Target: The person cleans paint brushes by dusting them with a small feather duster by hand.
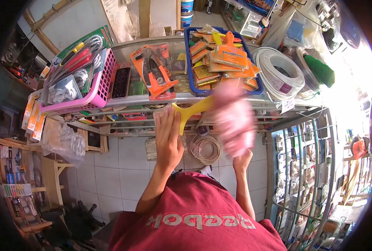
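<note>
My left hand [168, 136] grips the wide end of a yellow-handled paintbrush [193, 109], its fingers stretched along the head and hiding most of it. The handle points up and right. A pink-and-white cloth [236, 125], smeared by motion, covers the handle's far end. My right hand [241, 160] is closed on the cloth's lower part and partly hidden by it. Behind the cloth, a blue basket [189, 62] holds several orange-and-yellow packaged paintbrushes [227, 57], one with an orange handle sticking up.
On the glass counter [123, 111] stand a pink basket [98, 100] with cables and tools, a phone [121, 82], orange-packaged pliers [154, 75] and a white cable coil [278, 73]. Another cable coil [206, 149] lies below. A glass display cabinet [299, 167] is at right.
</note>
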The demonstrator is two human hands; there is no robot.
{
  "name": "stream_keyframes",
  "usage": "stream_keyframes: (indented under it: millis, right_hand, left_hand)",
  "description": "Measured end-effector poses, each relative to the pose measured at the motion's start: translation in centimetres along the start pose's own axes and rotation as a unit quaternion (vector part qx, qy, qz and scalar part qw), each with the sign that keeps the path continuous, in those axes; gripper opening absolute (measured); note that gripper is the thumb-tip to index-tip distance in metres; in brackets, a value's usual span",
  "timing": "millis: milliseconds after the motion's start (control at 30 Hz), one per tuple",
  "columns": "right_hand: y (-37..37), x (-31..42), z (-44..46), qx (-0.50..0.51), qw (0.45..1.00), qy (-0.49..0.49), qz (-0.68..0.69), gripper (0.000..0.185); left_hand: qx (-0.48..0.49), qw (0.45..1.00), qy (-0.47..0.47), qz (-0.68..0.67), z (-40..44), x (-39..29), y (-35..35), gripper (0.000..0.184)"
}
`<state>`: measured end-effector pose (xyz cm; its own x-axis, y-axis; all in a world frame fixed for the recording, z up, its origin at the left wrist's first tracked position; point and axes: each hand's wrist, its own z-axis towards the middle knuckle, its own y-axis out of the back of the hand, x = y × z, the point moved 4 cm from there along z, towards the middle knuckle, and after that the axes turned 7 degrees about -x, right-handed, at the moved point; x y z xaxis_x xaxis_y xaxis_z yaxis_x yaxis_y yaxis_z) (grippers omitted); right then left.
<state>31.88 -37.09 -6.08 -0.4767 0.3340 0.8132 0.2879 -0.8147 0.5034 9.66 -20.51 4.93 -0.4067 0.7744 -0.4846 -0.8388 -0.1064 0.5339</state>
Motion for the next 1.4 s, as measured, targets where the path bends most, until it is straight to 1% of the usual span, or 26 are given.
stream_keyframes:
  millis: [33,67,100,133,233,300,333,367,433,567,633,700,767,867,900,967,1000,1067,1100,1133,1167,1233,1267,1300,1333,1400]
  right_hand:
    - [0.1,-0.3,0.1,-0.063,0.994,-0.026,0.088,0.016]
    - [0.2,-2.5,0.1,-0.010,0.989,-0.133,0.056,0.017]
    - [0.5,-1.6,0.6,-0.070,0.997,0.012,0.031,0.017]
    - [0.6,-0.6,1.1,-0.128,0.979,0.157,0.005,0.017]
    - [1.0,-0.7,-0.1,0.018,0.995,0.094,-0.001,0.021]
    - [1.1,-1.7,-0.2,0.034,0.997,0.023,-0.065,0.021]
    - [0.6,-1.9,-0.2,-0.065,0.994,0.005,0.087,0.020]
    - [0.8,-3.1,-0.1,-0.066,0.988,-0.080,0.113,0.018]
    - [1.2,-2.3,0.0,-0.058,0.989,-0.111,0.083,0.016]
    - [1.1,-1.2,-0.2,0.052,0.989,0.054,-0.128,0.026]
    - [0.6,-2.4,-0.2,-0.025,0.999,0.023,-0.019,0.026]
    - [0.8,-2.8,-0.1,-0.039,0.992,-0.087,0.086,0.025]
    - [0.4,-2.3,-0.5,-0.073,0.987,-0.024,0.139,0.017]
    - [-0.1,-0.4,-1.1,0.056,0.992,0.077,-0.085,0.017]
    - [-0.4,-0.9,-0.9,0.061,0.993,0.047,-0.094,0.017]
    - [-0.2,-0.8,-0.7,-0.079,0.993,0.006,0.086,0.014]
    - [-0.4,-2.3,-0.8,-0.085,0.985,-0.076,0.127,0.012]
    - [0.7,2.4,-0.1,-0.147,0.979,0.069,0.127,0.012]
    - [0.1,-1.5,-0.6,-0.049,0.995,0.073,0.052,0.014]
    - [-0.2,-1.8,-0.7,0.049,0.994,0.090,-0.023,0.016]
    - [0.2,-2.3,-0.7,0.070,0.987,0.083,-0.121,0.015]
    - [0.7,-1.5,-0.2,-0.024,0.998,0.027,0.044,0.015]
    - [0.9,-0.6,0.4,-0.131,0.979,0.054,0.147,0.020]
    - [0.7,-4.4,0.0,-0.079,0.981,-0.101,0.146,0.021]
    - [0.8,-5.2,0.5,-0.185,0.979,0.059,0.057,0.019]
    - [1.0,-5.2,0.5,-0.151,0.968,0.198,0.041,0.021]
  left_hand:
    - [0.002,1.000,0.001,0.001,0.0,-0.1,0.0,0.065]
    - [0.004,1.000,0.001,0.001,0.1,-0.2,0.0,0.065]
    - [0.003,1.000,0.000,-0.005,0.1,-0.3,0.0,0.065]
    - [0.002,1.000,-0.002,-0.013,0.2,-0.5,-0.1,0.065]
    - [-0.009,0.999,-0.012,-0.038,0.3,-0.8,-0.6,0.065]
    - [-0.005,0.999,-0.013,-0.041,0.3,-0.9,-0.8,0.065]
    - [0.003,0.999,-0.009,-0.035,0.4,-1.0,-0.7,0.065]
    - [0.011,1.000,-0.005,-0.027,0.4,-1.0,-0.7,0.064]
    - [0.010,0.999,-0.007,-0.031,0.3,-1.2,-0.8,0.064]
    - [-0.020,0.998,-0.043,-0.038,0.0,-1.4,-1.3,0.065]
    - [-0.001,1.000,-0.020,-0.015,0.2,-1.8,-1.2,0.064]
    - [0.009,1.000,-0.011,-0.004,0.3,-1.9,-1.1,0.064]
    - [0.017,1.000,-0.017,-0.006,0.1,-1.8,-1.1,0.066]
    - [0.000,0.999,-0.016,-0.039,-0.4,-1.9,-1.3,0.067]
    - [0.007,1.000,-0.018,-0.025,-0.2,-2.0,-1.3,0.066]
    - [0.019,1.000,-0.017,0.004,0.2,-2.1,-1.4,0.065]
    - [0.016,1.000,-0.016,-0.001,0.2,-2.1,-1.3,0.065]
    - [0.012,1.000,-0.014,-0.009,0.3,-2.2,-1.2,0.064]
    - [0.006,0.999,-0.016,-0.037,0.3,-2.2,-1.2,0.063]
    - [0.000,0.998,-0.017,-0.066,0.3,-2.3,-1.2,0.062]
    - [-0.005,0.995,-0.018,-0.095,0.2,-2.5,-1.2,0.061]
    - [0.014,0.983,0.074,-0.168,-0.1,-2.2,-1.8,0.053]
    - [0.022,0.972,0.120,-0.203,-0.3,-2.1,-2.1,0.049]
    - [0.029,0.957,0.166,-0.236,-0.5,-1.9,-2.2,0.044]
    - [0.078,0.939,0.201,-0.269,-0.4,-2.1,-2.1,0.042]
    - [0.132,0.894,0.239,-0.355,-0.5,-2.3,-2.1,0.042]
